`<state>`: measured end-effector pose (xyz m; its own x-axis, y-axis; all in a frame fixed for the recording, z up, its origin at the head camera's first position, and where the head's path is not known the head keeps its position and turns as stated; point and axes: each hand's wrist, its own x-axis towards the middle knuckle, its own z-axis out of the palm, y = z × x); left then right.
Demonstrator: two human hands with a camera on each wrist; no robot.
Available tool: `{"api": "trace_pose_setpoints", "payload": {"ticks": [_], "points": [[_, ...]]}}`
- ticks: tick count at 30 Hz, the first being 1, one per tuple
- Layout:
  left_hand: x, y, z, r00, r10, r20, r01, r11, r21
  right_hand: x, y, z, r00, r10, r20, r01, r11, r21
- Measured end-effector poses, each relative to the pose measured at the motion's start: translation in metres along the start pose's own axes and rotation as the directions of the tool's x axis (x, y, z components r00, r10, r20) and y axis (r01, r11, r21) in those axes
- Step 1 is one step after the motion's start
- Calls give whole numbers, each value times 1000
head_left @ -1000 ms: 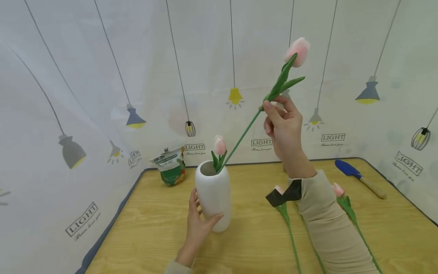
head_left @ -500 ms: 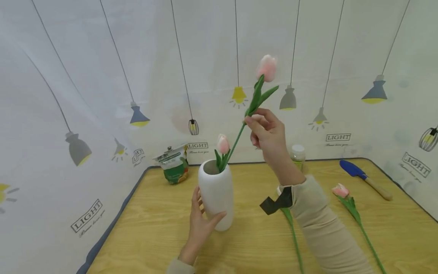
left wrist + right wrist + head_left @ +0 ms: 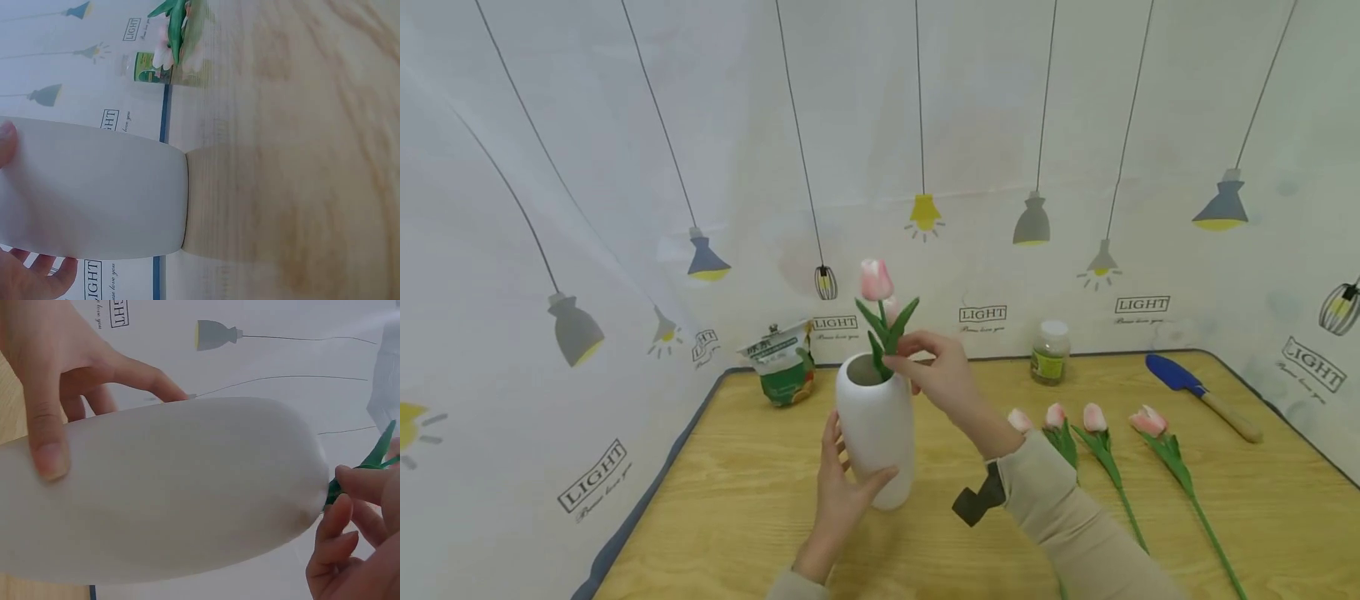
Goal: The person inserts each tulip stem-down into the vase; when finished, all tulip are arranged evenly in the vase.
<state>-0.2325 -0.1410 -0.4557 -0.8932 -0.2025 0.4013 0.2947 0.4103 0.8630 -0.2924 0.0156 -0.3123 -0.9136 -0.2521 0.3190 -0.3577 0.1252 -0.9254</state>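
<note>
A white vase (image 3: 872, 442) stands upright on the wooden table. My left hand (image 3: 842, 492) grips its side, thumb in front and fingers on the far side; the right wrist view also shows the left thumb (image 3: 51, 459) against the vase wall. At the mouth, my right hand (image 3: 951, 387) pinches a pink tulip (image 3: 876, 280) by its green lower part, right at the rim. The tulip's bloom rises above the opening, its lower stem hidden inside the vase. Behind it, another pink tulip (image 3: 891, 310) stands in the vase, partly covered by the front one.
Several pink tulips, one of them a tulip (image 3: 1150, 421) at the far right, lie right of the vase. Behind them are a lidded jar (image 3: 1049, 354) and a blue trowel (image 3: 1176, 375). A green-and-white pouch (image 3: 781, 367) stands at the back left, before the printed backdrop.
My right hand has come down and left with the tulip, from high above the vase to its rim, sinking the stem into the vase. My left hand keeps its grip on the vase.
</note>
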Motion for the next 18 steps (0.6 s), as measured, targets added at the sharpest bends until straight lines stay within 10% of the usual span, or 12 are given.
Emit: {"api": "trace_pose_setpoints", "payload": {"ticks": [6,18], "points": [[-2,0,1,1000,-17,0,17,1000,-4,-3,11,6,989,138,-49,-139,990,-21],[-5,32,-6,999,-49,23,50,999,-4,-2,3,6,997,75,-31,-76,996,-40]]}}
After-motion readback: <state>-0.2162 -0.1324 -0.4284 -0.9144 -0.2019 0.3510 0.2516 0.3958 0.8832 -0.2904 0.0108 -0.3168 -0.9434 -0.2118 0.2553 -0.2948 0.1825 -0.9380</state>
